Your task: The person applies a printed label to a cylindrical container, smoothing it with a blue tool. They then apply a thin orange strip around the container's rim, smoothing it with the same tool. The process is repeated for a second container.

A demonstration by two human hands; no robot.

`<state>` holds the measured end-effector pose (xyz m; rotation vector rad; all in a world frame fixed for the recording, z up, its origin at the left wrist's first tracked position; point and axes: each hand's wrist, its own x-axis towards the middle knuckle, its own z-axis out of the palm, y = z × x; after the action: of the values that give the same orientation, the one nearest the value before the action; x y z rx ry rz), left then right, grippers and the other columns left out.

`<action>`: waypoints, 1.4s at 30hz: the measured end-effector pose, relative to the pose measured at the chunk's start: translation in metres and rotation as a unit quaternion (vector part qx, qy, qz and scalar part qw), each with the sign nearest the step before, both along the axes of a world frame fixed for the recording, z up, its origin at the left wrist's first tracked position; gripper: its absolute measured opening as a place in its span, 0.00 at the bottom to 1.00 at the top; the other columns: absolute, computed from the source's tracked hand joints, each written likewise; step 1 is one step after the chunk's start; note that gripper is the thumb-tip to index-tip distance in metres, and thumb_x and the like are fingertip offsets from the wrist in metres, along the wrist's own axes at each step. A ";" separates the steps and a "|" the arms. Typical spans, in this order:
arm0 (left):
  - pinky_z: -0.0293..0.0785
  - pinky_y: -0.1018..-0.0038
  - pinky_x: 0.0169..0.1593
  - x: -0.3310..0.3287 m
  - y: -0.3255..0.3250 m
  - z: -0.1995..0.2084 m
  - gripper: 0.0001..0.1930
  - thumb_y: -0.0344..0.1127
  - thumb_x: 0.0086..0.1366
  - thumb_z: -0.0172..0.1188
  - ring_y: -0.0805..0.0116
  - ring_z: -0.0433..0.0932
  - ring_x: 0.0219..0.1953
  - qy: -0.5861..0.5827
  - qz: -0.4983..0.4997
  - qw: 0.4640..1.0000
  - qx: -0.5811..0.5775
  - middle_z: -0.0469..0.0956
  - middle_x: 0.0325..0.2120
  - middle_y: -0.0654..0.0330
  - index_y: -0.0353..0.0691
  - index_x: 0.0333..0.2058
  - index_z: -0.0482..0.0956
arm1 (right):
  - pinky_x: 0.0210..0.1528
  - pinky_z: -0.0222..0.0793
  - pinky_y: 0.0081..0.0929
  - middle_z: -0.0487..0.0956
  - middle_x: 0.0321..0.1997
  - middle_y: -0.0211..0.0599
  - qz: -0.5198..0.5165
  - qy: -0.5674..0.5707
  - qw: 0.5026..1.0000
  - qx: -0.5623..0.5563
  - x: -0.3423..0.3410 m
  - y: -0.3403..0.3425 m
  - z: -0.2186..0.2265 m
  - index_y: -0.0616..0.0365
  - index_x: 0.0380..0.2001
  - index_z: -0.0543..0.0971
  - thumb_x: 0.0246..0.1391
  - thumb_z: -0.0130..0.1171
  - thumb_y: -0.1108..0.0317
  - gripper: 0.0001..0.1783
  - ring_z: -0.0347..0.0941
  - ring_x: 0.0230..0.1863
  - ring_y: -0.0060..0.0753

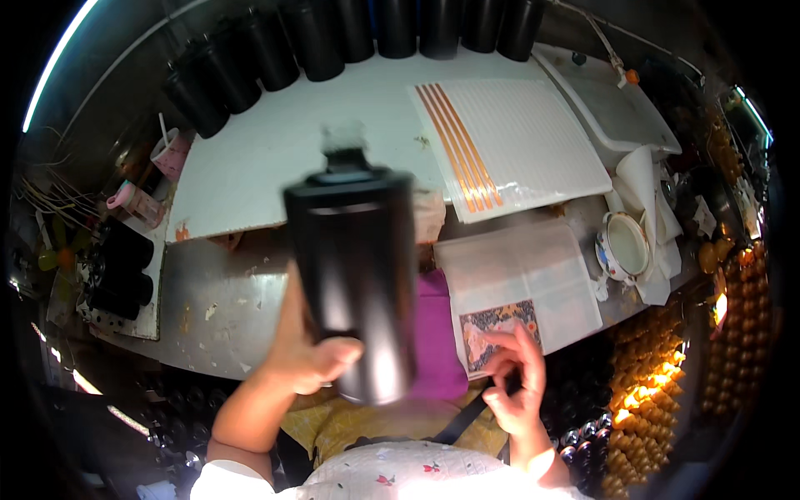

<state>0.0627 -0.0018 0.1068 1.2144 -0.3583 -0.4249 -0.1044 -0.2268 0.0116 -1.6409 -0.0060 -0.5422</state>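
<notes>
A glossy black bottle [358,283] with a narrow neck stands nearly upright in the air over the front of the bench, slightly blurred. My left hand [312,362] is closed round its left side, the thumb across the front and the other fingers hidden behind it. My right hand [518,375] is apart from the bottle, its fingers loosely bent and spread, with nothing seen between them. It hovers by a small patterned sheet [479,343], which lies on a stack of whitish paper [533,267]. Between the bottle and that stack is a purple cloth [440,333].
Several black bottles [312,42] line the back of the white board [250,158]. A ridged white sheet with copper-coloured strips [533,142] lies right of centre. An enamel mug [625,246] stands at right, a white basin [621,108] behind. Pink cups [171,154] are at left.
</notes>
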 end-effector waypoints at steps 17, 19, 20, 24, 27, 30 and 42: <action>0.62 0.48 0.64 -0.055 0.016 -0.103 0.72 0.64 0.43 0.77 0.28 0.63 0.63 -0.377 0.053 0.813 0.441 0.61 0.65 0.34 0.31 0.74 0.41 | 0.26 0.56 0.13 0.74 0.27 0.24 -0.253 0.147 0.943 0.161 -0.015 -0.057 -0.022 0.62 0.53 0.79 0.71 0.47 0.61 0.19 0.64 0.26 0.13; 0.51 0.42 0.70 -0.053 0.020 -0.111 0.73 0.68 0.44 0.75 0.22 0.53 0.69 -0.406 0.051 0.792 0.453 0.56 0.69 0.33 0.30 0.74 0.40 | 0.26 0.56 0.14 0.70 0.20 0.20 -0.324 0.155 0.923 0.136 -0.026 -0.061 -0.032 0.63 0.49 0.80 0.70 0.51 0.67 0.13 0.61 0.21 0.12; 0.49 0.41 0.71 -0.054 0.021 -0.114 0.73 0.69 0.45 0.74 0.22 0.49 0.71 -0.396 0.052 0.796 0.455 0.55 0.70 0.34 0.30 0.74 0.40 | 0.26 0.57 0.13 0.70 0.20 0.20 -0.351 0.171 0.911 0.135 -0.028 -0.055 -0.039 0.63 0.49 0.80 0.68 0.53 0.71 0.11 0.61 0.20 0.12; 0.44 0.41 0.73 -0.052 0.019 -0.119 0.72 0.73 0.47 0.70 0.23 0.42 0.73 -0.389 0.049 0.801 0.451 0.53 0.71 0.36 0.30 0.74 0.40 | 0.34 0.55 0.13 0.65 0.33 0.21 -0.459 0.085 0.876 0.120 -0.020 -0.019 -0.084 0.57 0.48 0.68 0.53 0.70 0.77 0.24 0.58 0.30 0.12; 0.43 0.42 0.73 -0.051 0.021 -0.118 0.72 0.75 0.46 0.69 0.25 0.41 0.74 -0.376 0.051 0.804 0.458 0.52 0.72 0.39 0.31 0.74 0.40 | 0.33 0.56 0.14 0.62 0.35 0.23 -0.490 0.107 0.842 0.199 -0.009 -0.006 -0.090 0.54 0.43 0.65 0.49 0.74 0.75 0.27 0.57 0.31 0.13; 0.43 0.42 0.73 -0.050 0.023 -0.120 0.73 0.75 0.45 0.69 0.25 0.41 0.74 -0.369 0.053 0.810 0.452 0.50 0.73 0.39 0.31 0.74 0.41 | 0.36 0.60 0.13 0.69 0.34 0.24 -0.485 0.118 0.821 0.278 -0.017 -0.002 -0.088 0.55 0.44 0.68 0.54 0.71 0.75 0.22 0.64 0.32 0.13; 0.44 0.48 0.74 -0.055 0.024 -0.121 0.69 0.71 0.48 0.68 0.35 0.49 0.75 -0.304 0.057 0.860 0.407 0.48 0.74 0.38 0.29 0.73 0.43 | 0.26 0.63 0.21 0.77 0.26 0.33 -0.417 0.049 0.871 -0.254 -0.036 -0.074 -0.041 0.60 0.28 0.79 0.50 0.66 0.82 0.07 0.70 0.25 0.23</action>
<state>0.0076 0.0220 -0.0145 2.2005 -0.6789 -0.0539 -0.1408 -0.3006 -0.0291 -2.1611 0.7213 -1.1848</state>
